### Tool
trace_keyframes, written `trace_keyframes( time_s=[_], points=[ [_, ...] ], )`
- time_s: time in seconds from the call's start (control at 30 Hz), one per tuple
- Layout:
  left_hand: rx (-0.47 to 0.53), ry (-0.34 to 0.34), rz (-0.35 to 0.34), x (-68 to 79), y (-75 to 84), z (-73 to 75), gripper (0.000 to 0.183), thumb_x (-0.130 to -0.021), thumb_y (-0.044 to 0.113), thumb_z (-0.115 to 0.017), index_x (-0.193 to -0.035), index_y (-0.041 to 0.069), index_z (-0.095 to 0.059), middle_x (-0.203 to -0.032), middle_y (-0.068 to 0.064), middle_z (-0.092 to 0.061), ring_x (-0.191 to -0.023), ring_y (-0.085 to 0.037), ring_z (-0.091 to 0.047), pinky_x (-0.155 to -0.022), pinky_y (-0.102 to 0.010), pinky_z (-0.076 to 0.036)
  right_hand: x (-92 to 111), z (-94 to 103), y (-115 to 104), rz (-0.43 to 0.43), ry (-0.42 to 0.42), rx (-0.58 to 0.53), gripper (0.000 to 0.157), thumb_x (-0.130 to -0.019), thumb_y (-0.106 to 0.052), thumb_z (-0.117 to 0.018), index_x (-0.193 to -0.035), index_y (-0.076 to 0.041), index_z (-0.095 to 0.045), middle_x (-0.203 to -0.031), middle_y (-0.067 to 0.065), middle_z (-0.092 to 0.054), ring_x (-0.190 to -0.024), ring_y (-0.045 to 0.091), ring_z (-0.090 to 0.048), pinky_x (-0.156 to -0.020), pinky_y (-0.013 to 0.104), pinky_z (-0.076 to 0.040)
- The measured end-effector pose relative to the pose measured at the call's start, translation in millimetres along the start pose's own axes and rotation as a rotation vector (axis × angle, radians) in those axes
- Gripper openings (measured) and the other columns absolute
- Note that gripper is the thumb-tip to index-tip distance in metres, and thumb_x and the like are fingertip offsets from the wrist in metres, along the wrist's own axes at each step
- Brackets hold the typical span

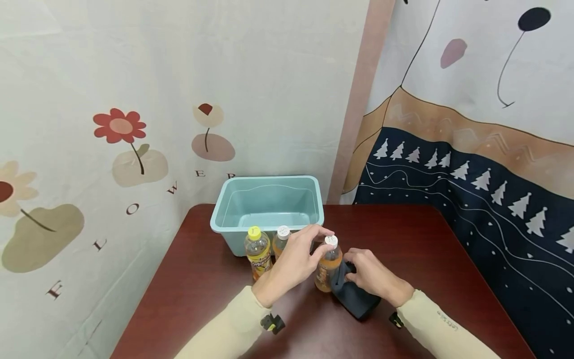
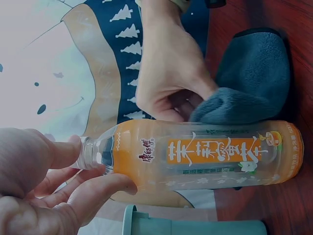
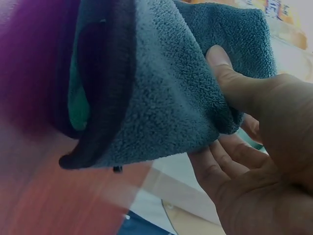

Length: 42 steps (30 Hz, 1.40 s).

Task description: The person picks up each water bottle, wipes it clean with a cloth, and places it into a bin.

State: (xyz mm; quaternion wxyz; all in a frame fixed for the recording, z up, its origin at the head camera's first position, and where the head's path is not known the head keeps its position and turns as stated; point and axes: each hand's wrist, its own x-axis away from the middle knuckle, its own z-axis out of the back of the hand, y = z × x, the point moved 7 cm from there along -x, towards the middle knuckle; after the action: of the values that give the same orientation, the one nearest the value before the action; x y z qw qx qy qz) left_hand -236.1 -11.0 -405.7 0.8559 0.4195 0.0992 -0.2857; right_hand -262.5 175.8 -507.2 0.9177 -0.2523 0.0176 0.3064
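Note:
A clear plastic tea bottle (image 1: pixel 324 277) with a white cap and an orange label stands upright on the table. My left hand (image 1: pixel 296 253) grips it at the cap and neck, thumb and fingers on either side in the left wrist view. Against the bottle's right side, my right hand (image 1: pixel 371 273) holds a dark grey-blue fleecy cloth (image 3: pixel 161 93), pinched between thumb and fingers. The cloth's lower part hangs down to the tabletop. Left of this bottle stand a yellow-capped bottle (image 1: pixel 258 255) and a white-capped bottle (image 1: pixel 282 234), the latter partly hidden by my left hand.
A light blue plastic bin (image 1: pixel 266 230) stands at the back of the dark red table (image 1: pixel 188 294), behind the bottles. A printed curtain (image 1: pixel 278 89) hangs behind the table, and a darker one with white trees (image 1: pixel 457 172) hangs at the right.

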Motion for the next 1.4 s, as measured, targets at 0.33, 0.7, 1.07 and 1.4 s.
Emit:
trace_keyframes(
  time_s=[0.33,0.7,1.07,1.4],
  points=[
    [0.030,-0.022,0.018,-1.1,-2.8,-2.8,0.028,-0.116,0.022,-0.075,-0.141,0.009,-0.076,-0.136,-0.008,-0.082,-0.127,-0.024,-0.079,-0.107,-0.050,-0.070,1.2,-21.9,8.8,-0.019,-0.074,-0.019,0.046,-0.094,0.006,-0.093,-0.137,0.000,-0.079,-0.120,0.012,-0.082,-0.115,0.028,-0.084,-0.094,0.043,-0.073],
    [-0.001,-0.007,-0.005,0.3,-0.3,0.5,0.028,-0.116,0.023,-0.076,-0.141,0.010,-0.076,-0.135,-0.007,-0.082,-0.127,-0.022,-0.079,-0.106,-0.040,-0.070,-1.0,-19.7,10.1,-0.057,-0.057,-0.068,0.041,-0.096,0.005,-0.091,-0.136,-0.003,-0.082,-0.129,0.011,-0.085,-0.119,0.025,-0.085,-0.095,0.043,-0.073],
    [0.011,-0.010,-0.008,1.1,1.1,-1.1,0.026,-0.116,0.019,-0.075,-0.141,0.010,-0.076,-0.136,-0.010,-0.082,-0.128,-0.027,-0.080,-0.107,-0.050,-0.070,-0.4,15.1,-1.3,-0.091,0.033,-0.085,0.032,-0.096,0.004,-0.092,-0.126,-0.005,-0.085,-0.119,0.005,-0.085,-0.101,0.012,-0.078,-0.091,0.041,-0.072],
    [0.009,0.002,0.004,0.3,-0.1,1.8,0.025,-0.115,0.019,-0.077,-0.138,0.011,-0.078,-0.135,-0.008,-0.083,-0.127,-0.024,-0.080,-0.108,-0.045,-0.069,1.3,65.5,-24.7,-0.040,0.151,-0.126,0.033,-0.097,-0.001,-0.094,-0.127,-0.011,-0.088,-0.115,-0.002,-0.084,-0.098,0.011,-0.075,-0.093,0.036,-0.073]
  ],
)
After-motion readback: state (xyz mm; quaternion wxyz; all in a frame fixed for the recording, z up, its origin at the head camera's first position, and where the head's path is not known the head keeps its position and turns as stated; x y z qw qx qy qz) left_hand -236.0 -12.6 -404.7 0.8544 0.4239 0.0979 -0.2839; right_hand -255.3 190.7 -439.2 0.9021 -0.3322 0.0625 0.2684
